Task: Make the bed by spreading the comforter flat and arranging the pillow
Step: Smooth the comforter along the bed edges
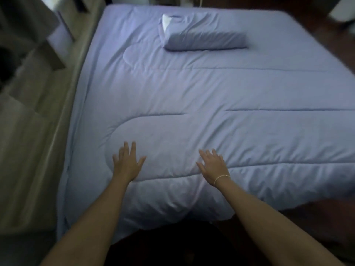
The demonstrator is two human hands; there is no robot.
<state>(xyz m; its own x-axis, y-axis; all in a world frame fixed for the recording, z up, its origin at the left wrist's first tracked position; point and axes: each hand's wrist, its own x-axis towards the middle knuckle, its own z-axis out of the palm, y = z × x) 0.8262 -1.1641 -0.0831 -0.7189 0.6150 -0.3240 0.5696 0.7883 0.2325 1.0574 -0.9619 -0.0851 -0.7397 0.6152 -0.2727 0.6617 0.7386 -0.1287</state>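
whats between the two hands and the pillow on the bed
In the head view, only spread comforter lies between the left hand, the right hand and the pillow: quilted fabric with stitched seams and soft wrinkles, nothing else on it.

- The comforter (211, 116) is soft, puffy cloth. It looks matt, not shiny, with sewn lines pressed into it and small wrinkles here and there.
- The pillow (203, 34) has a cloth cover like the comforter, creased and matt. At one end a smoother white cloth peeks out.
- The sheet (115, 31) by the pillow is thin, flat cloth with fine folds.
- The floor (326, 227) looks like dark wood with a dull shine.
- The band (221, 178) on the right wrist looks like thin, pale string.
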